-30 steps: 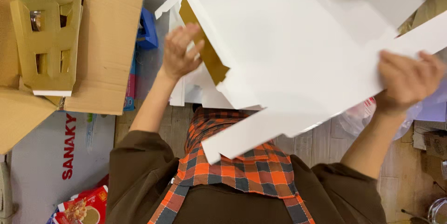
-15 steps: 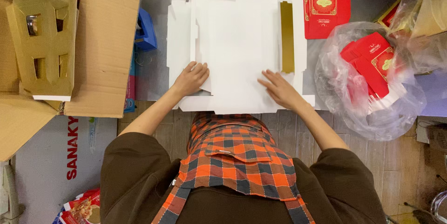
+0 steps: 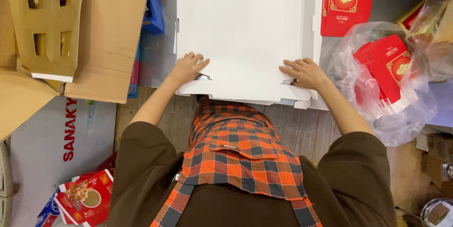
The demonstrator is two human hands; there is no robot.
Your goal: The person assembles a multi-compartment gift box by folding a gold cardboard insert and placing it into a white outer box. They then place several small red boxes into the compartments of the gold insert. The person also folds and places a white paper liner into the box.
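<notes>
The flat white cardboard sheet [image 3: 245, 33] lies on a stack of like sheets, centred in front of the person, its near edge at the lap. The left hand [image 3: 188, 68] rests open, palm down, on the near left corner; the right hand [image 3: 306, 73] rests open, fingers spread, on the near right corner. Neither hand grips. The sheet looks light, thin, stiff along its panels, prone to creasing. Best held at the near edges, both sides.

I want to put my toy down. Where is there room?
Room: the grey top between the blue box and white card sheets, and above the plastic bag. Crowded: both hands press the sheets; red cards sit right.
</notes>
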